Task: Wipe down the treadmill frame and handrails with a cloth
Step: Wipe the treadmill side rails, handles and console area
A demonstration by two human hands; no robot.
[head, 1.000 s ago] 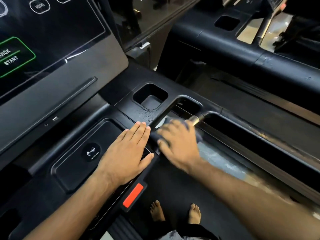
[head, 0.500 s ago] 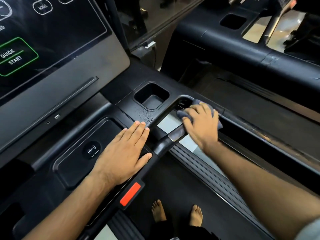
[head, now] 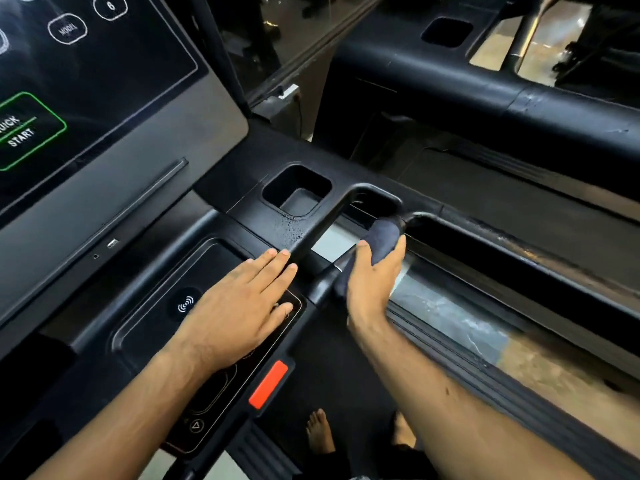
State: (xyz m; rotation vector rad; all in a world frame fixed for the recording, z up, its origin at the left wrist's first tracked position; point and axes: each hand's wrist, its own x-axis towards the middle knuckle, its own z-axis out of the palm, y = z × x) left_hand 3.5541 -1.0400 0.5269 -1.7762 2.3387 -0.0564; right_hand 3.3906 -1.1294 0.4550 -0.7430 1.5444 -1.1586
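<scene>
- Left hand [head: 239,306]: you are laying it flat, palm down, fingers straight and close together, gripping nothing. It is resting on the console deck [head: 104,306] and covering the right edge of the charging pad [head: 187,303].
- Right hand [head: 372,275]: you are curling fingers and thumb round the cloth and the bar under it, in a closed, full grip.
- Cloth [head: 382,239]: dark blue-grey, it is wrapping the grip bar [head: 322,285] at the console's right side. Its upper end is showing above your thumb, just below where the bar is meeting the side handrail [head: 519,247].
- Loop bar [head: 322,230]: black, it is running beside the grip bar, with your left fingertips lying just beside it.
- Storage recess [head: 298,194]: square, it is sitting at the console's far right corner, with fine droplets [head: 289,232] showing on the surface just in front of it.
- Screen [head: 104,64]: it is filling the upper left and showing a green-outlined START button [head: 24,133].
- Red tab [head: 268,384]: it is sitting at the console's near edge.
- Bare feet [head: 320,431]: they are standing on the belt [head: 339,358].
- Second treadmill [head: 485,91]: it is standing to the right, well apart.
</scene>
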